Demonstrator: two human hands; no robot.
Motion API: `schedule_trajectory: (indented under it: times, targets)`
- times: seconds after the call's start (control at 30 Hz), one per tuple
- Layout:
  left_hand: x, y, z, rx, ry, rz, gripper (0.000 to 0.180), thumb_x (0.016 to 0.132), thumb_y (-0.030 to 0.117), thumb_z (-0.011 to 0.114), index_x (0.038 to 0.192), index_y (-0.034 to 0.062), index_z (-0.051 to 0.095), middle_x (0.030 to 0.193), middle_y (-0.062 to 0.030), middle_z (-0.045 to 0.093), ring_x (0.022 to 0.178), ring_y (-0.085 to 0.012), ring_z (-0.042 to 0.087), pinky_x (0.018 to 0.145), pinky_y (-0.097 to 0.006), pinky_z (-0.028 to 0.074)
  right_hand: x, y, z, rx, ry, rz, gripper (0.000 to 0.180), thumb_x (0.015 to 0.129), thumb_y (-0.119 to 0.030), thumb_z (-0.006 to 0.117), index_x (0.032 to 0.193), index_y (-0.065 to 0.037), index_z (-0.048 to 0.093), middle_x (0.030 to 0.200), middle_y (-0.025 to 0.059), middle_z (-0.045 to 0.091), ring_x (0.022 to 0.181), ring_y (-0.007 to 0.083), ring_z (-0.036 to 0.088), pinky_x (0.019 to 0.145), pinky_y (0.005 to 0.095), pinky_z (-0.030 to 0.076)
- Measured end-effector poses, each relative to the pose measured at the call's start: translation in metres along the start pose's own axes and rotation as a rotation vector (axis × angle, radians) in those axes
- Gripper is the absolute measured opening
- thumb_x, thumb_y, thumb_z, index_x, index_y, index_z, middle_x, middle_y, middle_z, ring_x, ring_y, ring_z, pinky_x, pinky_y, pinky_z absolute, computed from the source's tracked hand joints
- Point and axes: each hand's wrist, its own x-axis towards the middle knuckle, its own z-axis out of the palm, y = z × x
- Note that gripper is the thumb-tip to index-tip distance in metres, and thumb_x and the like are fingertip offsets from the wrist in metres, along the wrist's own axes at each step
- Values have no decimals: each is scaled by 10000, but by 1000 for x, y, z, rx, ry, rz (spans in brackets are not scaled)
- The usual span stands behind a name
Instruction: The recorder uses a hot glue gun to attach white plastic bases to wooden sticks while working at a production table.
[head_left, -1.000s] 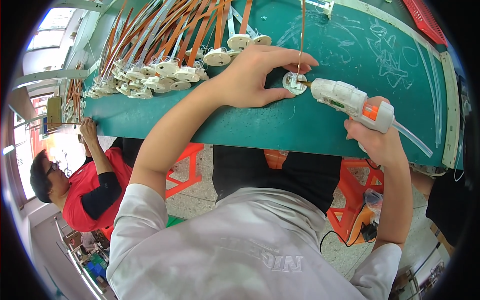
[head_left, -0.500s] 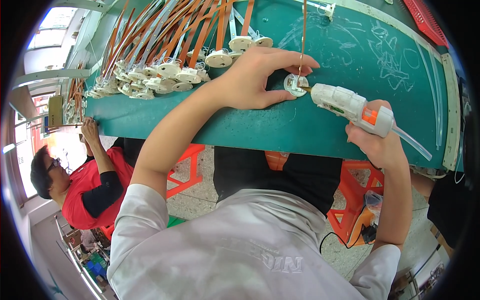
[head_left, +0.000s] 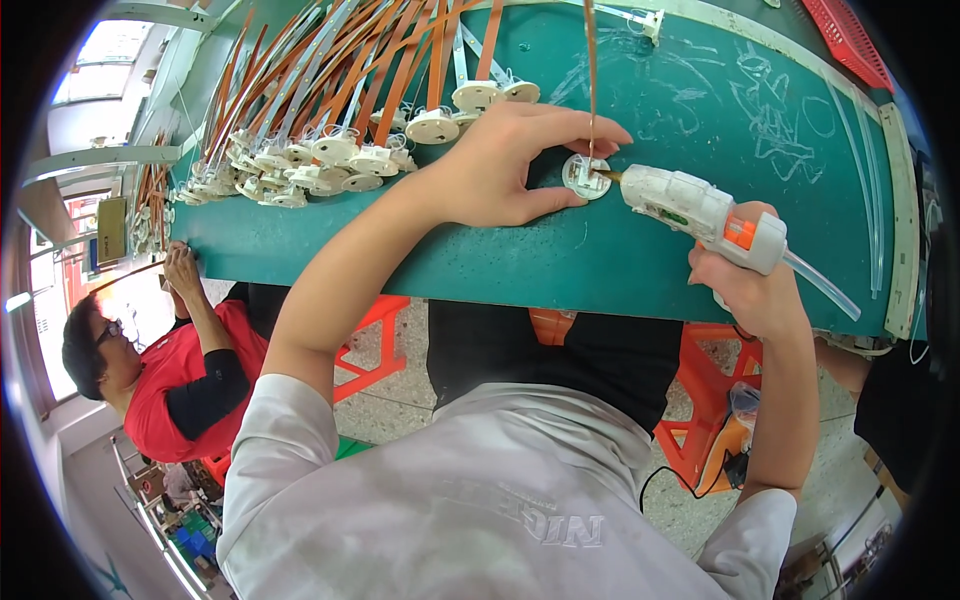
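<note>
My right hand [head_left: 755,275] is wrapped round the handle of a white hot glue gun [head_left: 672,203] with an orange part. A clear glue stick [head_left: 825,287] juts out of its back end. The gun's metal nozzle points left, right at the small white round base [head_left: 577,185] where a thin strip [head_left: 592,80] stands up; whether it touches cannot be made out. My left hand [head_left: 500,165] curves round this base, thumb at its near edge and fingers behind by the strip. The fingertips on the far side are partly hidden.
Many finished-looking white bases with orange and silvery strips [head_left: 330,150] crowd the left of the green table [head_left: 480,265]. Clear glue sticks [head_left: 868,190] lie along its right end, a red basket [head_left: 848,42] beyond. A co-worker in red [head_left: 215,400] sits left. Glue strands mark the tabletop.
My left hand and the base have shifted slightly left, and the strip's upper end leans further left. The glue gun stays by the base. The co-worker's hands have moved slightly.
</note>
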Motion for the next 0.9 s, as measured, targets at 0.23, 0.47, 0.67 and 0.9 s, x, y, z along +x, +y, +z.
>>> schedule_trajectory:
  times: [0.23, 0.47, 0.67, 0.9]
  targets:
    - [1, 5, -2, 55, -7, 17, 639, 707, 44, 824, 1311, 109, 625, 1071, -96, 740, 1023, -258, 718, 883, -363, 521, 2, -9, -4, 44, -5, 65, 374, 730, -165, 791, 1019, 4, 622, 1025, 141, 571, 918, 250, 613, 824, 379, 512]
    - [1, 3, -1, 20, -5, -5, 628, 709, 40, 822, 1302, 100, 627, 1069, -105, 740, 1025, -266, 719, 875, -357, 529, 1, -9, -1, 266, 2, 110, 475, 752, -118, 796, 1110, 24, 517, 975, 103, 635, 836, 151, 643, 742, 314, 539]
    - [0, 1, 0, -16, 0, -9, 633, 714, 48, 823, 1310, 107, 621, 1068, -93, 742, 1026, -257, 718, 883, -367, 508, 1, -10, 0, 368, -24, 88, 493, 762, -73, 773, 1141, 22, 473, 881, 100, 681, 811, 145, 664, 744, 308, 545]
    - [2, 7, -4, 28, -44, -32, 622, 736, 5, 809, 1324, 62, 615, 1149, -112, 722, 1067, -248, 709, 911, -356, 537, 4, -4, -4, 282, -100, 47, 404, 757, -105, 783, 1072, 22, 564, 921, 107, 645, 835, 178, 650, 764, 334, 536]
